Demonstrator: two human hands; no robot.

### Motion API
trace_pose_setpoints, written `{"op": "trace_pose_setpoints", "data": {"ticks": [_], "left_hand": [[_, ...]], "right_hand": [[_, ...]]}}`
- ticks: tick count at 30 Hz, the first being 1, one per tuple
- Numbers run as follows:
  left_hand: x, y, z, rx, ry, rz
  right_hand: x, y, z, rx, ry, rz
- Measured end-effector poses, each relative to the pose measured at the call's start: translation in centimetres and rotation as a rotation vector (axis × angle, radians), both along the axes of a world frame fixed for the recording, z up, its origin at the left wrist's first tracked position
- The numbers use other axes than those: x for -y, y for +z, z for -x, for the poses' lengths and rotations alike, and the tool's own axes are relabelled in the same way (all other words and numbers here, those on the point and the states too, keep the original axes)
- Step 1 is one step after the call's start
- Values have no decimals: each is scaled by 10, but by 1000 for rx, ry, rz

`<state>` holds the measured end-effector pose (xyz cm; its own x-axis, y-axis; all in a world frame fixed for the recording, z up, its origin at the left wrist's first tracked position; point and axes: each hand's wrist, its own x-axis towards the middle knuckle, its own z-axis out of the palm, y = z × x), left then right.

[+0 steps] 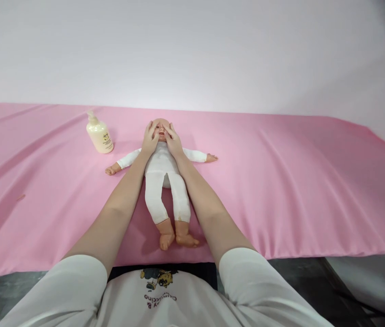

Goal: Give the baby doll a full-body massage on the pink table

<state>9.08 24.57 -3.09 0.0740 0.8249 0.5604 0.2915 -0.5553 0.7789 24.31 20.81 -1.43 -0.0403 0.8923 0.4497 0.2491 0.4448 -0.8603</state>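
Observation:
A baby doll (161,161) in a white suit lies on its back, its head toward the wall and its bare feet toward me. Its arms are spread out to both sides. My left hand (150,138) rests on the left side of the doll's face, fingers spread and reaching up the cheek. On the right side of the face lies my right hand (173,138), its fingers also apart. Between my hands the doll's mouth and part of its forehead show. Neither hand grips anything.
A pink cloth (264,181) with folds covers the table. A cream pump bottle (100,135) stands to the left of the doll, near its outstretched arm. Far left lies a small brownish scrap (21,197). Behind the table rises a white wall (192,54).

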Motion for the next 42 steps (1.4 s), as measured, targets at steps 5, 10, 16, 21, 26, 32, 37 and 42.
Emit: {"op": "trace_pose_setpoints", "data": {"ticks": [5,10,16,21,26,32,37,42], "left_hand": [[-1,-3,2,36,23,124],[-2,-3,1,46,41,258],[-4,0,1,33,-41,120],[-5,5,2,85,-87,101],[-1,6,2,89,-65,121],[-7,2,3,78,-91,96],[-12,-1,5,81,-105,110],[-14,-4,5,93,-99,115]], "right_hand": [[0,-1,1,-34,-60,68],[-4,-2,1,-103,-139,185],[-3,3,0,3,-67,78],[-3,3,0,15,-68,74],[-2,4,2,-23,-144,178],[2,8,1,-25,-105,151],[3,10,1,31,-60,91],[-5,1,-2,27,-86,79]]}}
